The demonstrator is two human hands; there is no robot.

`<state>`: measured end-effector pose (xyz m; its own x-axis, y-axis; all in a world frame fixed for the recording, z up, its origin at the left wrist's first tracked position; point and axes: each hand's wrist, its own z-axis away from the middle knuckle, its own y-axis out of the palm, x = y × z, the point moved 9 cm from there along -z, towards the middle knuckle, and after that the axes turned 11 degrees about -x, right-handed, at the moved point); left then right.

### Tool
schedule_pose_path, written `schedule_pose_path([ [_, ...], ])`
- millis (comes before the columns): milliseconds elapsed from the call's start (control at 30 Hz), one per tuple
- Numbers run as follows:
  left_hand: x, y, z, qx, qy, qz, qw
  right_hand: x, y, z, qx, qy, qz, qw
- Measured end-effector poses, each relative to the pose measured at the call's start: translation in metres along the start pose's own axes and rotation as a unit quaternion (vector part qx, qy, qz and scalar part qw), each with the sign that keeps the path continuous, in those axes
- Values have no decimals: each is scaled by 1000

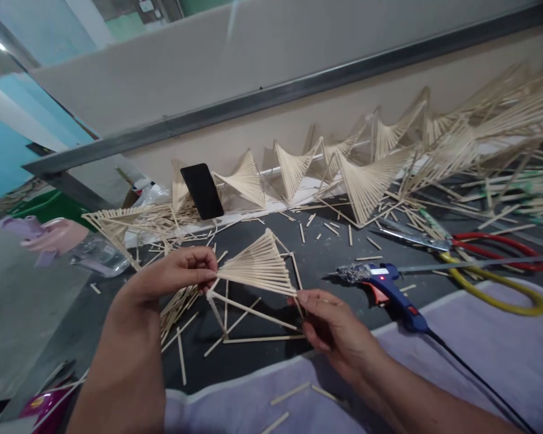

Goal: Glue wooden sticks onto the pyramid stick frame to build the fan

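Observation:
A wooden stick frame (257,263) with a twisted fan of thin sticks stands in front of me on the dark table. My left hand (194,268) pinches it at the upper left, fingers curled in. At its right corner, my right hand (328,319) grips the ends of the sticks between thumb and fingers. Below the fan, bare sticks form the open lower part of the frame. A blue glue gun (389,289) with a small red light lies to the right of my right hand, its nozzle towards the frame.
Several finished stick twists (294,172) line the back by the wall. A black phone (203,191) leans among them. Scissors with red and yellow handles (493,259) lie at right. Loose sticks (181,355) are scattered about, and a lilac towel (470,355) covers the front edge.

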<state>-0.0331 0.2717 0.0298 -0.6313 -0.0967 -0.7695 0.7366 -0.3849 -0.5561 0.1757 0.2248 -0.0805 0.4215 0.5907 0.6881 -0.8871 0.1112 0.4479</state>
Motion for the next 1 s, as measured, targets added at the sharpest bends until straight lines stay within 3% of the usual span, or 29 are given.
schedule_pose_path([
  [133,5,-5,1,-2,0,-10,1000,1,-3,-4,-9,-10,108,994],
  [200,7,-5,1,-3,-3,-13,1000,15,-5,-7,-21,-84,187,978],
  [300,5,-4,1,-3,-7,-13,1000,36,-4,-4,-38,-211,294,931],
  [367,3,-4,1,-4,-6,-15,1000,40,-2,-2,-38,-248,333,909],
  [567,6,-4,0,-4,-25,-27,999,46,1,2,-31,-298,348,888],
  [1000,4,-4,2,-3,-20,5,1000,46,-1,2,-59,-291,372,880],
])
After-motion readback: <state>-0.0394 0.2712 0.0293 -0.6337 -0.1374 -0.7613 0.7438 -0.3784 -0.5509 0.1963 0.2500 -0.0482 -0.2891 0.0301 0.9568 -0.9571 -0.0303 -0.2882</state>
